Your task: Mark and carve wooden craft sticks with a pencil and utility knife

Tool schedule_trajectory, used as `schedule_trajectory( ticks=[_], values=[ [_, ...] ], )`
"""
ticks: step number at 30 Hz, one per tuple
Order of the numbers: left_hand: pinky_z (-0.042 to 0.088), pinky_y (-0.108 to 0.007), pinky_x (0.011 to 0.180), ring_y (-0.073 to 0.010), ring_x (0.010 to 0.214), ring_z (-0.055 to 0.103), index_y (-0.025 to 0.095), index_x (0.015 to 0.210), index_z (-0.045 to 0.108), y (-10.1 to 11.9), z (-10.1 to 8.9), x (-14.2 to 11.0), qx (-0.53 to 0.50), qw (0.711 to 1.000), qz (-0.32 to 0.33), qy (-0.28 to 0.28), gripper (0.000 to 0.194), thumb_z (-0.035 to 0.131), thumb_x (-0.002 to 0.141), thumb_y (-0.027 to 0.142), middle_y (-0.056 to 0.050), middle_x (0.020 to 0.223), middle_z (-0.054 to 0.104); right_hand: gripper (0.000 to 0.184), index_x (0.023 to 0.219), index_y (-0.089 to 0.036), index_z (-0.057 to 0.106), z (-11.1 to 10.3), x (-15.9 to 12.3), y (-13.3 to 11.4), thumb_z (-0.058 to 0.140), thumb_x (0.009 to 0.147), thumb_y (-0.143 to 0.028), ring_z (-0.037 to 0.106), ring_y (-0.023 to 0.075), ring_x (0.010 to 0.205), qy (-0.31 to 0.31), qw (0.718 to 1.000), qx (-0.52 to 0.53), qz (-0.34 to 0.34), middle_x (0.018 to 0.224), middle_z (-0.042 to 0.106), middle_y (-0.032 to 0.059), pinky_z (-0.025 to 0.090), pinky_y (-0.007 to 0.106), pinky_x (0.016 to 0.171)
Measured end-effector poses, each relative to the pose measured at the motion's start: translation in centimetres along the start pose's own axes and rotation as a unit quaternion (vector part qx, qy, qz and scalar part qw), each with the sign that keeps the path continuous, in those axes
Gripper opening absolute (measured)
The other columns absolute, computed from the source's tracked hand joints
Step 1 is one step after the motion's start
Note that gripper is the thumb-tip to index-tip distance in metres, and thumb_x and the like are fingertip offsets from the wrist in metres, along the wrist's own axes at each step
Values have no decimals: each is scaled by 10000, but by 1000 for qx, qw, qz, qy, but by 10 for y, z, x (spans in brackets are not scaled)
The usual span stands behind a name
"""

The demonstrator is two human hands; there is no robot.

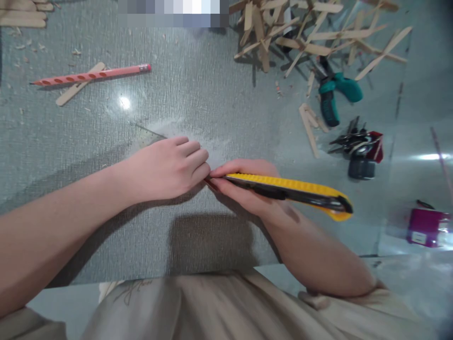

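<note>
Head view: the right hand (253, 200) is clamped on a yellow utility knife (283, 184), held above the counter (141, 245); the left hand (177, 163) is curled tight against its front end, any grip hidden. Fine cutting seems in hand, calling next for a steady, braced stroke. Lettering on the teal-handled pliers (329, 101) and purple packet (423, 226) is illegible

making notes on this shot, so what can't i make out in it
All in the head view:
- yellow cutter: its front end, covered by the right hand
- left hand: whatever lies under it, hidden by the hand itself
- wooden sticks at top left: cut off by the left edge
- purple packet: label too small and blurred to read
</note>
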State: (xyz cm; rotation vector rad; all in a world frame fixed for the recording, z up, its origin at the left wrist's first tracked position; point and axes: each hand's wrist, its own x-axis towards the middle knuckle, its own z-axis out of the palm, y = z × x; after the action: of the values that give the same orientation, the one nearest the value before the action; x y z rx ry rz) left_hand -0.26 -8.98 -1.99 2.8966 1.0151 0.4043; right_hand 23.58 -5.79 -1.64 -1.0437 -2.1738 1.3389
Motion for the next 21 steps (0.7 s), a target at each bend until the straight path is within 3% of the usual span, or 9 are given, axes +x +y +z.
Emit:
schedule_trajectory(
  ticks=[4,9,14,21],
  values=[
    [434,-368,680,-201,780,619,193,901,670,0,-3,1,-10,1000,-11,16,350,374,1086,178,-76,903,684,24,891,-287,794,1,-3,2,805,870,-294,665,138,547,39,983,164,79,658,729,-46,575,268,534],
    [399,-364,632,-172,655,552,224,849,622,3,-6,0,-77,996,-39,38,338,375,1079,205,-45,808,649,215,773,-253,700,8,-5,0,859,770,-399,516,106,356,29,920,357,160,488,600,-83,427,213,337],
    [408,-363,647,-158,596,507,243,815,610,2,-7,0,-122,991,-55,27,383,341,1088,261,-21,686,577,305,745,-252,655,5,-6,0,884,689,-444,480,103,359,-1,898,378,227,513,605,-62,368,219,310],
    [420,-368,664,-170,605,536,252,813,632,1,-5,1,-147,988,-45,7,496,245,1110,341,-25,662,555,276,784,-249,645,-2,-5,3,861,722,-409,433,76,369,-72,892,385,224,553,627,-71,347,192,326]
  ],
)
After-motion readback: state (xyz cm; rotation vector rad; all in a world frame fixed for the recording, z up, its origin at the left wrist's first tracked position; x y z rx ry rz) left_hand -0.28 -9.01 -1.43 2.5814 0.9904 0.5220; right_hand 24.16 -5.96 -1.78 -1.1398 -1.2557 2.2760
